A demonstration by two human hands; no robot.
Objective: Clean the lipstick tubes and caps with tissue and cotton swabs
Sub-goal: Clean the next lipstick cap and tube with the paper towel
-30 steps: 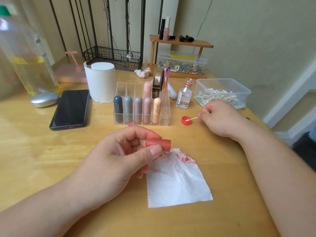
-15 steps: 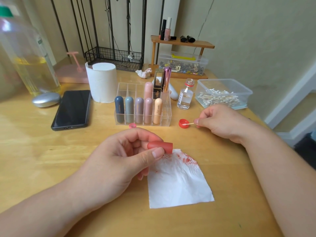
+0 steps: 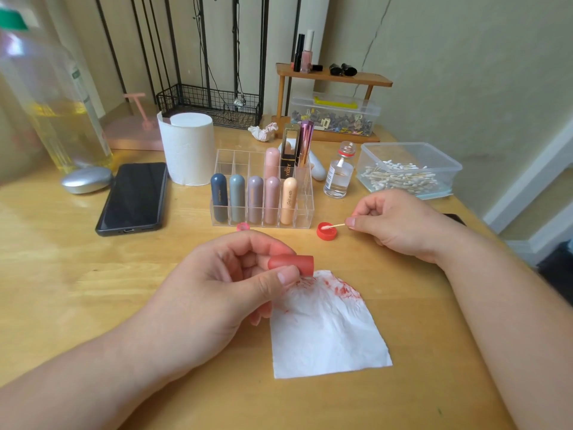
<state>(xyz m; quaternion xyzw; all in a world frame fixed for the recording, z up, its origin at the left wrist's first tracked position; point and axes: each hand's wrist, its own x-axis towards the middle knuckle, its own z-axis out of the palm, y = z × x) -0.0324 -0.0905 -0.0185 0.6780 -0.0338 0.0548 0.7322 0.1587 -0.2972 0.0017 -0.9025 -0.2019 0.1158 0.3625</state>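
Note:
My left hand (image 3: 223, 283) pinches a red lipstick cap (image 3: 294, 264) between thumb and fingers, just above the top left corner of a white tissue (image 3: 325, 330) smeared with red. My right hand (image 3: 400, 225) pinches a cotton swab (image 3: 333, 226) by its stick. The swab's white tip sits inside a small red bottle cap (image 3: 326, 231) lying on the wooden table (image 3: 62, 274). A clear organizer (image 3: 305, 212) behind holds several pastel lipstick tubes standing upright.
An open glass bottle of clear liquid (image 3: 338, 173) and a plastic box of cotton swabs (image 3: 406, 169) stand at the right. A tissue roll (image 3: 187, 148), a black phone (image 3: 133, 197), a silver case (image 3: 86, 180) and a large oil bottle (image 3: 46, 88) are at the left.
My right hand has shifted slightly left and dipped the swab tip into the red bottle cap. My left hand keeps holding the lipstick cap in place.

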